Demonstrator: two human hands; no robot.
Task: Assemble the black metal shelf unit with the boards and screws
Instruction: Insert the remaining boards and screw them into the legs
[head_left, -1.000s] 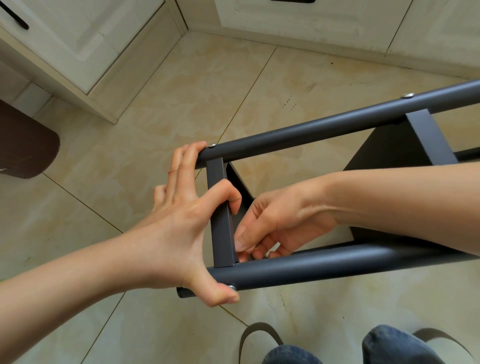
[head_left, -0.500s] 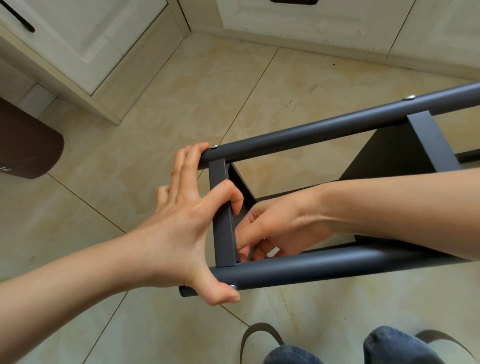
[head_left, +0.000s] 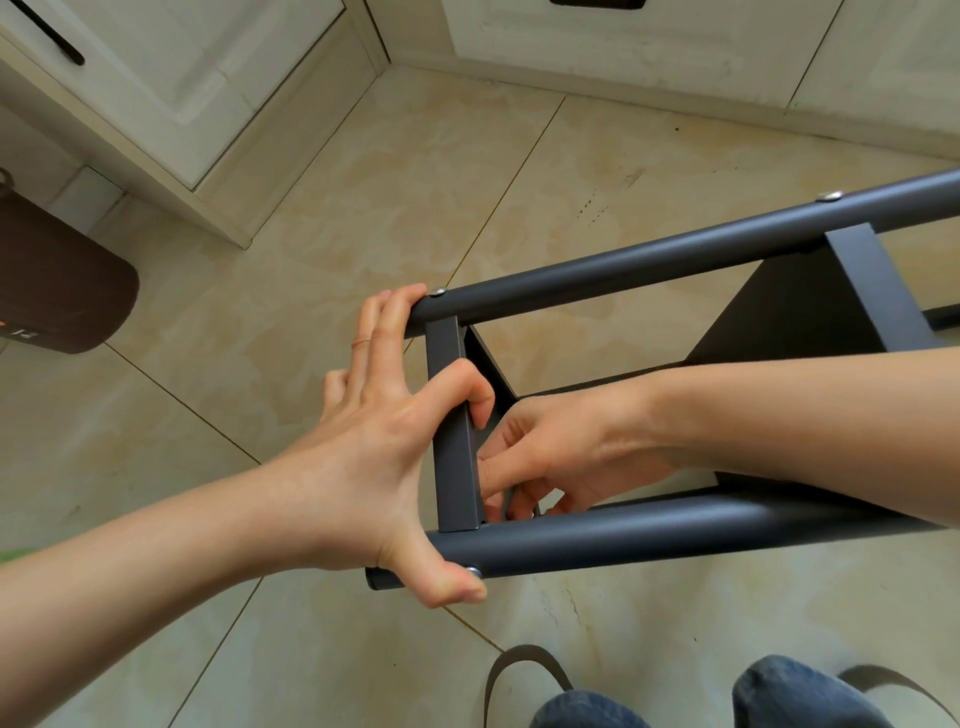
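Steel frame (head_left: 675, 265), stiff and smooth: left hand (head_left: 384, 467) grasps its near-left end crossbar (head_left: 454, 467); right hand (head_left: 561, 457) pinches something unseen inside.

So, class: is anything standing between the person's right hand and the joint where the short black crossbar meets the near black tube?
Nothing visible does. The right hand already reaches inside the frame, fingertips at the joint of the short black crossbar and near black tube.

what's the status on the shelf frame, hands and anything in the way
Left hand braces the frame end, index hooked round the crossbar. Right hand inside the frame, fingertips at the lower joint; what they pinch is hidden. Nothing blocking.
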